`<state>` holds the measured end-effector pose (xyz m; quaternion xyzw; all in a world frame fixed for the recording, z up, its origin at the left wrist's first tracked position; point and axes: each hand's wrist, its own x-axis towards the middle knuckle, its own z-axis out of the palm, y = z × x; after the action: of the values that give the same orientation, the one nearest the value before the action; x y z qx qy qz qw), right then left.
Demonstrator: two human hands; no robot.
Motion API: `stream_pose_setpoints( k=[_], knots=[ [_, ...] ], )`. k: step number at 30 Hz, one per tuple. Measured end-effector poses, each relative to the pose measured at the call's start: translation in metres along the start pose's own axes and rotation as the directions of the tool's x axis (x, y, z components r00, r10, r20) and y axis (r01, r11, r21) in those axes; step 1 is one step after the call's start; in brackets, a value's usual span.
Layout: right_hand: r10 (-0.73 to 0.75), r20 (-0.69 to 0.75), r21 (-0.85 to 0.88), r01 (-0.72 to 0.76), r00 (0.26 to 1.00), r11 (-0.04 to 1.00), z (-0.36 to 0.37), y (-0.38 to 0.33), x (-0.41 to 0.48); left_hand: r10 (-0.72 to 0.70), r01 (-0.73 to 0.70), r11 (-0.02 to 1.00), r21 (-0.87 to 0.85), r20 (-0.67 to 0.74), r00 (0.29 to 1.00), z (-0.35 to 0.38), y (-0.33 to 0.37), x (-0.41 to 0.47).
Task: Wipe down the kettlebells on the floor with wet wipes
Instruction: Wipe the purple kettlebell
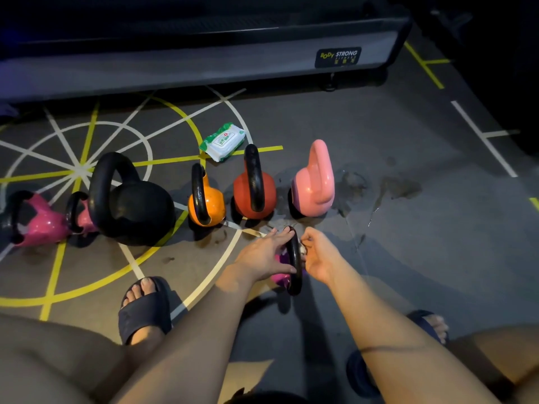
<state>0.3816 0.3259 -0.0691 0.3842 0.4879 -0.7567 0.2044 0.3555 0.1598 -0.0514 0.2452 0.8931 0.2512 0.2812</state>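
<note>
Wiping the handle of a small kettlebell. The purple kettlebell [280, 277] stands on the floor [408, 135] nearest the person, just in front of the row of orange kettlebell [207, 207], red kettlebell [242, 193] and pink kettlebell [313, 191]. The large black kettlebell [137, 211] and two magenta kettlebells [43, 224] lie further left. The left hand [262, 255] steadies the black handle [294, 268] – fingers stretched along it, tips hooked over its far curve, thumb pressed to the near part. The right hand [319, 255] has its fingers curled narrow, pinching a crumpled wet wipe [303, 251] against the handle's right side. The pack of wipes [223, 141] lies on the far side of the row. Damp patches [399, 188] mark the floor to the right. To do the step well, the left hand should probably hold the bell from tipping while the wipe travels the whole loop – inner face included – before moving down to the purple body, which the hands largely hide.
</note>
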Motion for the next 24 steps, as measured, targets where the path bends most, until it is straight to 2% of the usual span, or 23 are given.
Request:
stream_pose_setpoints(
  k=[6, 9, 12, 14, 17, 20, 24],
  knots=[
    [0.010, 0.043, -0.275, 0.002, 0.999, 0.962, -0.013, 0.018, -0.016, -0.004, 0.002, 0.997, -0.074, -0.019, 1.000, 0.006, -0.005, -0.006],
    [0.022, 0.059, -0.278, -0.005, 0.998, 0.960, -0.020, 0.023, -0.023, 0.006, -0.006, 0.999, -0.050, -0.012, 1.000, 0.007, -0.005, -0.006],
    [0.014, 0.036, -0.186, -0.007, 0.999, 0.982, -0.012, 0.014, -0.030, -0.034, 0.030, 0.993, -0.115, -0.033, 0.999, 0.009, -0.007, -0.012],
    [0.019, 0.016, -0.074, -0.018, 1.000, 0.997, -0.007, 0.010, -0.026, -0.128, 0.111, 0.971, -0.212, -0.066, 0.990, 0.011, -0.006, -0.017],
    [0.017, -0.016, 0.063, -0.016, 1.000, 0.998, 0.004, 0.001, -0.017, -0.275, 0.246, 0.933, -0.263, -0.079, 0.958, 0.016, -0.004, -0.021],
    [0.012, 0.003, 0.142, -0.012, 1.000, 0.990, 0.012, -0.009, -0.011, -0.389, 0.338, 0.838, -0.428, -0.036, 0.920, 0.024, -0.003, -0.022],
    [0.057, -0.004, 0.171, -0.056, 0.998, 0.984, 0.013, -0.012, -0.009, -0.406, 0.341, 0.766, -0.545, 0.000, 0.914, 0.031, 0.011, -0.016]
  ],
)
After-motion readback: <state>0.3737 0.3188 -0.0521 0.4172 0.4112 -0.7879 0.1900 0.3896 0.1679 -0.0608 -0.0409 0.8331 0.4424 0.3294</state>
